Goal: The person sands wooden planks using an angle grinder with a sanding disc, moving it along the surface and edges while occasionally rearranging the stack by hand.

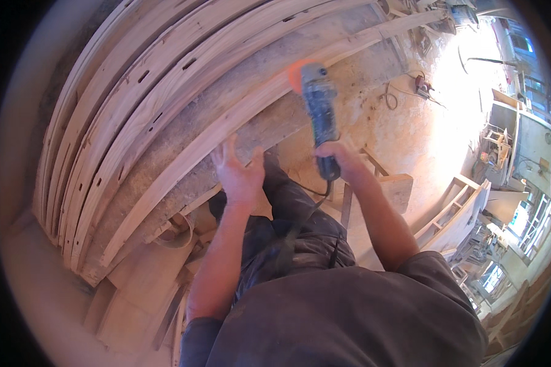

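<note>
Grips a power tool [322, 119] in the right hand [338, 158], with fingers curled firmly round the near end of its body. Points the tool away from the torso, with long axis running outward from the grip and leaning slightly left at the far end. Shows an orange disc [298, 74] there, motion-blurred, over the curved board [193, 159]; cannot tell if touching the wood. Trails a cable [329, 186] from the near end toward the lap. Holds the left hand [242, 174] open and grasping nothing, with fingers spread and thumb apart, at the board's near edge, left of the tool; cannot tell contact from hovering. Note the board's long arc, lower left to upper right. Note beyond it several slotted boards [171, 82], side by side, curving nearly alike, across a strip of worktop [239, 88].
</note>
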